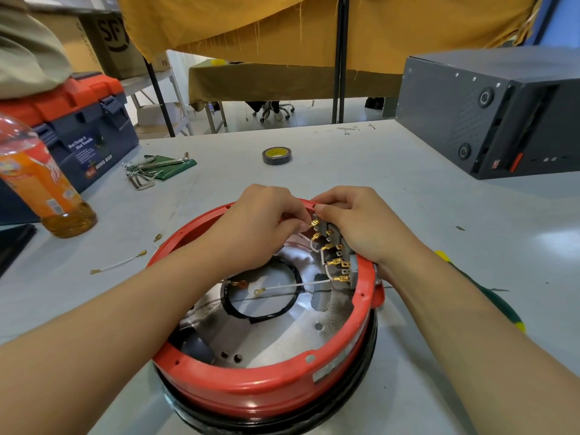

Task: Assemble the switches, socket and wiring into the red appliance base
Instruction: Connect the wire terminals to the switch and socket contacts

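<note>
Switches (334,246) sit in the red base (266,381); left hand (263,221) pinches a terminal, right hand (354,224) grips the switch block. Loose wire (119,262) left of them remains.

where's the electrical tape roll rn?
In the head view, the tape roll lies on the grey table, beyond the red base, right of the hex keys.

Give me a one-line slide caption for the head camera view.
Both hands fit a wire terminal onto the switch block inside the red appliance base.

Head-worn view, forward and down, close over table (408,189).
</note>
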`<action>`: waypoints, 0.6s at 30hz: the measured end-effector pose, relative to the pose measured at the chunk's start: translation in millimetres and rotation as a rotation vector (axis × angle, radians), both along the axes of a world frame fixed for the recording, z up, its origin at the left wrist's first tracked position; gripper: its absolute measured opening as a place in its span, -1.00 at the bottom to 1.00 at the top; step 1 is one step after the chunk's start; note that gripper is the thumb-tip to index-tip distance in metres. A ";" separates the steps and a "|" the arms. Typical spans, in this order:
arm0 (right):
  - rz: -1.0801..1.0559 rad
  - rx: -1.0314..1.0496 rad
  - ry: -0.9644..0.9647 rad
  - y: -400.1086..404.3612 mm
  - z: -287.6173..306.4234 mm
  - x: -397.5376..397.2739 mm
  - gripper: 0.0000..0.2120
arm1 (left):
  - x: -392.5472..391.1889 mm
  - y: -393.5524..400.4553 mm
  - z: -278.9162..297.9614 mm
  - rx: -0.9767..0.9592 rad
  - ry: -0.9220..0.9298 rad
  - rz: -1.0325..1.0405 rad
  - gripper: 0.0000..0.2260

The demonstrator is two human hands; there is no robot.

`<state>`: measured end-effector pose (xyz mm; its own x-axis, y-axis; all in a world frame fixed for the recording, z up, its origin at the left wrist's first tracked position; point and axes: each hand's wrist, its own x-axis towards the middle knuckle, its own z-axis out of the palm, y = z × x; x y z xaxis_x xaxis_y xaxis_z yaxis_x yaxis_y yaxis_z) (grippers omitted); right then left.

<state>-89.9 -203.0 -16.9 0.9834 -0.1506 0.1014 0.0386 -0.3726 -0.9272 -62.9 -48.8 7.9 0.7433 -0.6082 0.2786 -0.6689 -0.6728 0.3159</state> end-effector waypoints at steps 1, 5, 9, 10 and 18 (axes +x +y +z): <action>0.001 0.000 -0.001 0.0 -0.1 -0.1 -0.85 | -0.4 -0.2 -0.2 0.005 -0.013 -0.003 -0.88; -0.001 -0.005 -0.003 -0.1 -0.4 0.0 -0.85 | -0.9 -1.9 -1.1 0.013 -0.061 -0.012 -0.87; 0.005 -0.010 -0.003 -0.2 -0.2 0.2 -0.84 | -0.6 -3.3 -2.2 0.012 -0.082 -0.018 -0.87; 0.007 -0.011 -0.005 -0.3 -0.5 0.2 -0.85 | -0.3 -3.5 -2.5 0.010 -0.087 -0.016 -0.87; -0.001 -0.003 0.014 -0.1 1.1 -0.3 -0.86 | 1.6 -1.2 -1.5 -0.002 -0.070 -0.002 -0.87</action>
<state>-90.2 -203.1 -15.9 0.9846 -0.1513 0.0879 0.0251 -0.3753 -0.9266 -61.3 -50.0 6.4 0.7206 -0.6091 0.3314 -0.6909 -0.6708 0.2696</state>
